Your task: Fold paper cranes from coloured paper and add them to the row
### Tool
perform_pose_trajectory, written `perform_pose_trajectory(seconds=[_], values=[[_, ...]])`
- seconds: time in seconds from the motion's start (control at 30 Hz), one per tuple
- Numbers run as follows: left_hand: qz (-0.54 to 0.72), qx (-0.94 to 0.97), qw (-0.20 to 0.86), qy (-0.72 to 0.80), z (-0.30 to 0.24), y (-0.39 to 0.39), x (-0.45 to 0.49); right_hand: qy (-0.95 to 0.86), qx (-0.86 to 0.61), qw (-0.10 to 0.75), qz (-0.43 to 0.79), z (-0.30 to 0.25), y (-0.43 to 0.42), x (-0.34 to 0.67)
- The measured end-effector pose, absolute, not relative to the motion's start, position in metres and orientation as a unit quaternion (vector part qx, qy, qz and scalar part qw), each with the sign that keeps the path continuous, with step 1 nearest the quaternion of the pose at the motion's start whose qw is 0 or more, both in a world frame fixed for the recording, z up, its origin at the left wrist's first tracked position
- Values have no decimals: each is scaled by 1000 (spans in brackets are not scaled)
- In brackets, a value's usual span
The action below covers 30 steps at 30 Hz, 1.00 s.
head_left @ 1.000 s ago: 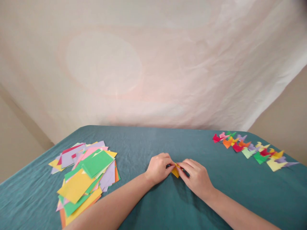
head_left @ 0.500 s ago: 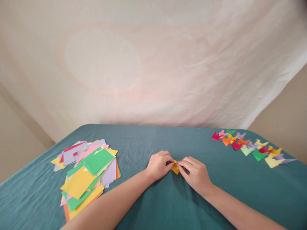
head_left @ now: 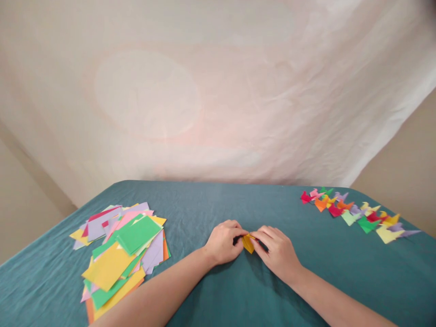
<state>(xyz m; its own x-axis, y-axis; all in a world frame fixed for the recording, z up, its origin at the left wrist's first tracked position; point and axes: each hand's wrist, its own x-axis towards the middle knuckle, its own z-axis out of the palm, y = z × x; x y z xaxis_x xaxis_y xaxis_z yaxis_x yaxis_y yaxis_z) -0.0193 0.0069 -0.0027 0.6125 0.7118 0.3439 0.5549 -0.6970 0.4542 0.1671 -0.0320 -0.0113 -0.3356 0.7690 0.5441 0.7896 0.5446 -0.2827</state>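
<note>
A small folded piece of yellow paper (head_left: pixel 248 244) is held between my two hands, a little above the green cloth. My left hand (head_left: pixel 225 242) pinches its left side between thumb and fingers. On the other side, the fingertips of my right hand (head_left: pixel 277 249) grip the paper's upper right part. The paper's lower point hangs down between the hands. My fingers cover its side edges, so its full folded shape is hidden.
A loose heap of coloured paper sheets (head_left: pixel 141 234) lies on the left of the green-covered table (head_left: pixel 204 200). Rows of small folded paper birds (head_left: pixel 368 223) in several colours stand at the right. A pale cloth (head_left: pixel 231 100) hangs behind the table.
My left hand's grip has shifted to the left side of the yellow paper, and more of the paper shows. The view has tilted slightly.
</note>
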Motion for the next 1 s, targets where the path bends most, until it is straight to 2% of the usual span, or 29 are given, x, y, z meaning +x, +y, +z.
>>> perform_pose_trajectory(seconds=[0.37, 1.0], values=[[262, 876, 153, 375, -7, 10, -20, -814, -509, 281, 13, -20, -26, 171], [231, 881, 63, 408, -7, 8, -16, -819, -504, 273, 5, -21, -24, 170]])
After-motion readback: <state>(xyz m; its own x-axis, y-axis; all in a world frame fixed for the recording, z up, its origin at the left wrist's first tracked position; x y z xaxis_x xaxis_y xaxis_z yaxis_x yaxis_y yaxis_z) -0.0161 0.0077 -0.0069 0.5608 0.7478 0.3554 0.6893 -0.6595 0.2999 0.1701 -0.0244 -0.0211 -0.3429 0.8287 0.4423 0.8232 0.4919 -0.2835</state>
